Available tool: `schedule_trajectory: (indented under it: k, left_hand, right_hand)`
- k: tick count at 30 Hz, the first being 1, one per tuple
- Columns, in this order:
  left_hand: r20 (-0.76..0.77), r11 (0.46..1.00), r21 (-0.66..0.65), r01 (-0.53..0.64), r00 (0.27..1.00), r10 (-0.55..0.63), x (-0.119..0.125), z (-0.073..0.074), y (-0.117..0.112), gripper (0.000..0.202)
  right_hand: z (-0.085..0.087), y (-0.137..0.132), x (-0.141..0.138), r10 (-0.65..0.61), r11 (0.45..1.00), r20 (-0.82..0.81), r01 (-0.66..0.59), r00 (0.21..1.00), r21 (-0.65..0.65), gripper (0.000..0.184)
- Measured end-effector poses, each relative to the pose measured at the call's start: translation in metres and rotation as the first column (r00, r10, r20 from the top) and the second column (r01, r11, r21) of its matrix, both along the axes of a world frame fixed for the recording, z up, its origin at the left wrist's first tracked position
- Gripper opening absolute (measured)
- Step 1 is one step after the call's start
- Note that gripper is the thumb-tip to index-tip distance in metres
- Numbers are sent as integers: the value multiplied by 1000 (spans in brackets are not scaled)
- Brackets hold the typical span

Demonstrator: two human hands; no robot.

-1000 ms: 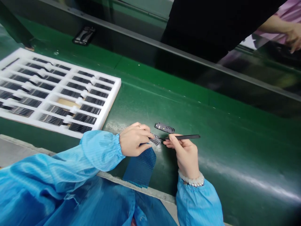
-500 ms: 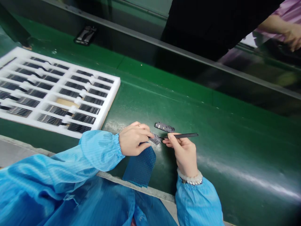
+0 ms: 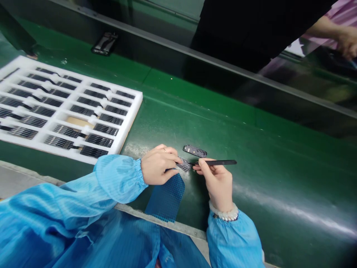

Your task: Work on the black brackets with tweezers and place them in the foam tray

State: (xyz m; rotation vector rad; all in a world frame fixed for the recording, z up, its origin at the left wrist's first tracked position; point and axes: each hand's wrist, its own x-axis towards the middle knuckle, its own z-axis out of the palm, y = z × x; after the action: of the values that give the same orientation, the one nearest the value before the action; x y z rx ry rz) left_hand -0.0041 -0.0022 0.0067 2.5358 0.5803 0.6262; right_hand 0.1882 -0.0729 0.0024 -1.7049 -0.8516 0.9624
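My left hand (image 3: 161, 165) grips a small black electronic part (image 3: 184, 164) by its left end, fingertips pressing it near the green surface. Thin parallel strips show along its lower side. My right hand (image 3: 217, 180) pinches a slim black tool (image 3: 223, 162), which looks like tweezers. Its tip meets or nearly meets the right end of the part; I cannot tell which. Just above both hands lies a long black housing piece (image 3: 195, 150) with rounded ends, its inner side up. Under the left hand's fingers a blue perforated strip (image 3: 167, 197) hangs toward the table edge.
A white foam tray (image 3: 126, 128) with rows of black strip-like parts stands on the left. Farther back, a black device (image 3: 105, 43) rests on a green belt (image 3: 167, 87) beside a metal rail (image 3: 178, 45). Across it, another person's hand (image 3: 347, 42) shows at upper right.
The black device and the green belt under it have shifted slightly right. My right hand and the tool have moved a touch; my left hand keeps its hold.
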Motion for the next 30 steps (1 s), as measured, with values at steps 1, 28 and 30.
schedule_trajectory:
  k: [1,28,30]
  left_hand:
    - [0,1000,-1,0,1000,0,0,0,0,23]
    - [-7,1000,-24,-1,1000,1,0,-2,0,22]
    - [-15,1000,-12,-2,1000,2,0,-1,-1,24]
  right_hand:
    - [0,-1,-1,7,1000,25,-7,1000,14,31]
    - [-2,-18,-3,113,923,625,-314,773,222,9]
    - [-2,-20,-2,47,930,568,-243,822,275,12]
